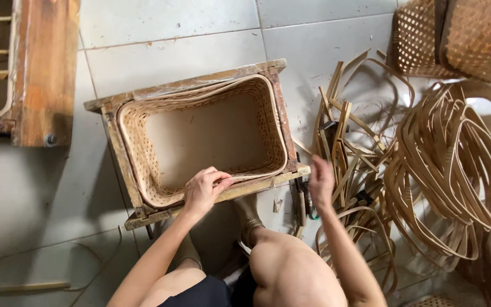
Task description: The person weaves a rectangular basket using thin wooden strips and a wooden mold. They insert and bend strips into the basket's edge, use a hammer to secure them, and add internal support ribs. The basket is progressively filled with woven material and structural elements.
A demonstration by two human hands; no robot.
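Observation:
A woven cane basket (143,165) sits inside a rectangular wooden frame (188,83) on the tiled floor. My left hand (203,189) grips the basket's near rim, fingers curled over the bent rim strip. My right hand (320,181) hovers with fingers apart just right of the frame's near right corner, above some dark-handled tools (304,200) on the floor. It holds nothing that I can see. My knee (291,267) is at the bottom centre.
Loose bamboo strips (345,142) lie scattered to the right. Beyond them is a pile of bent rim hoops (456,165). Woven baskets (456,37) stand at the top right. Another wooden frame (44,68) lies at the top left.

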